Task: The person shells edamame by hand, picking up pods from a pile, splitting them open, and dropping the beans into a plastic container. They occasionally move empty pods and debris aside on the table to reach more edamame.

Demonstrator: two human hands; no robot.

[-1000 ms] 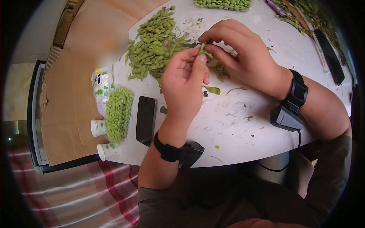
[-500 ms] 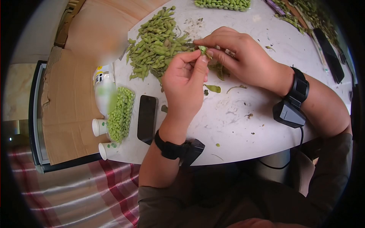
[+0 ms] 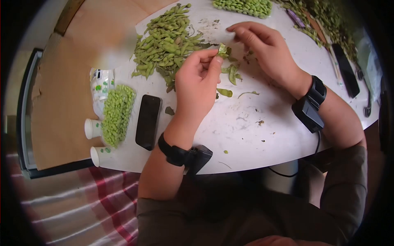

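Note:
My left hand [image 3: 198, 84] pinches an opened green soybean pod [image 3: 222, 50] between thumb and fingertips, above the white table [image 3: 242, 139]. To its right is my right hand [image 3: 269, 53], lifted apart from the pod, its fingers loosely bent and nothing visible in them. A large heap of soybean pods [image 3: 164, 41] lies beyond my left hand. Under and between the hands are several loose pods and husks [image 3: 233, 74], with a single flat pod [image 3: 224, 92] nearer to me.
A tray of shelled beans [image 3: 117, 115] stands left, beside two paper cups [image 3: 93, 128] and a phone [image 3: 148, 121]. Another bean tray [image 3: 244, 6] sits at the back. Stalks [image 3: 328, 22] and a second phone [image 3: 346, 69] lie right. Both wrists wear black devices; a cable [image 3: 283, 175] hangs below.
My right hand has let go of the pod and moved away up and to the right. The left hand keeps the pod. The whole view has shifted slightly.

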